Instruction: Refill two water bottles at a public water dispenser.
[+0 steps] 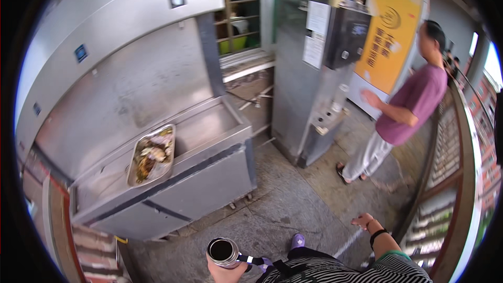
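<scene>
My left hand (226, 272) is closed round a steel insulated cup (222, 252) at the lower middle. The cup has no lid on and its inside looks dark; a black and pale strap runs from its side towards my body. My right hand (362, 221) is held out to the right over the floor, its fingers loosely bent and apart, with nothing visible in it. Ahead and to the right of both hands stands a tall steel water dispenser (293, 89) with small taps low on its front.
On the left, a steel trough sink (209, 149) bears a metal tray (173, 149) of food scraps. A person (414, 97) in a purple shirt and light trousers stands by the dispenser, facing left. Behind is a yellow cabinet (390, 31). A railing (450, 194) runs along the right.
</scene>
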{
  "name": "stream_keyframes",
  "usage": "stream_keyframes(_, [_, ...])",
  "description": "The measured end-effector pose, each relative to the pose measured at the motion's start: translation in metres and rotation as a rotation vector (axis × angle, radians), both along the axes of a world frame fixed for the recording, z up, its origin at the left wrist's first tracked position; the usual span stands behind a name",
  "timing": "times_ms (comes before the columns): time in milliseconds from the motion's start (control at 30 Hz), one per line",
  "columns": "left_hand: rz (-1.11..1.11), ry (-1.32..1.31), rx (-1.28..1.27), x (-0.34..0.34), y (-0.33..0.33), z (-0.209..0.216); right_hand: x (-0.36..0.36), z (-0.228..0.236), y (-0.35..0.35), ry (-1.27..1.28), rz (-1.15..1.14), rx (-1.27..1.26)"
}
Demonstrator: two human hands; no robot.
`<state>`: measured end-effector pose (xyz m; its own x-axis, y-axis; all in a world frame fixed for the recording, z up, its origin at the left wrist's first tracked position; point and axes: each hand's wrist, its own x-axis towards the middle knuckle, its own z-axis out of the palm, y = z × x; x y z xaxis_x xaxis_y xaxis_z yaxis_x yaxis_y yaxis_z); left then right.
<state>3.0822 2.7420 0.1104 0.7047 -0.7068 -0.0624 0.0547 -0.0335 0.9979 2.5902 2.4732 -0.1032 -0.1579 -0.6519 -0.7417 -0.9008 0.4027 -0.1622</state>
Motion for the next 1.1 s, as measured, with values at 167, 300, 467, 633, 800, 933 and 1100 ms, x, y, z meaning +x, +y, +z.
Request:
stream_keyframes(167, [-0.136,0.032,0.054,0.002,-0.004,0.007,0.012,0.014,0.079,0.051,-0.073,-0.09])
stream_keyframes(300, [-0.264,0.02,0.07,0.003,-0.022,0.008,-0.012,-0.001,0.145,0.069,-0.147,-0.093])
stream_keyframes(467, [-0.418,-0.148,0.071,-0.002,-0.04,0.003,-0.039,-0.003,0.2,0.101,-0.363,0.132])
stream_keyframes(633, [-0.456,-0.073,0.028,-0.026,-0.054,-0.001,-0.049,0.001,0.215,0.087,-0.43,0.117])
stream_keyframes(800, [-0.525,-0.061,-0.009,-0.053,-0.073,-0.002,-0.064,-0.008,0.205,-0.056,-0.5,0.08])
stream_keyframes(933, [-0.575,-0.096,0.027,-0.079,-0.097,0.003,-0.1,-0.063,0.194,-0.105,-0.56,0.158])
stream_keyframes(1100, [-0.592,-0.092,-0.003,-0.117,-0.127,0.012,-0.162,-0.141,0.192,-0.283,-0.463,0.058])
